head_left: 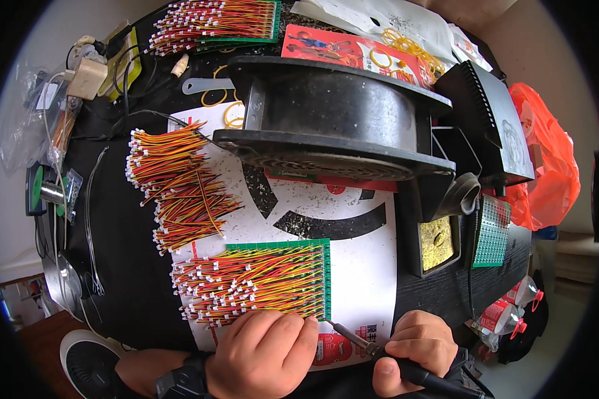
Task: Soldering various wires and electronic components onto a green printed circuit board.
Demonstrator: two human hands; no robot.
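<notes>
My right hand (422,349) is wrapped round the black handle of a soldering iron (412,374). Its metal tip meets, or nearly meets, the near right corner of a green circuit board (327,272). Rows of red, yellow and black wires (246,282) with white connectors run left from that board's right edge. My left hand (266,352) is closed over the near edge of the wires, thumb and forefinger beside the iron's tip. Whatever those fingers pinch is hidden. Beyond the board lies a loose pile of similar wires (180,186).
A black fan (339,110) stands across the middle. Right of it are a soldering iron stand with a yellow sponge (436,243), a black box (489,126) and another green board (491,231). A wired board stack (213,25) lies far left; a solder spool (50,193) sits left.
</notes>
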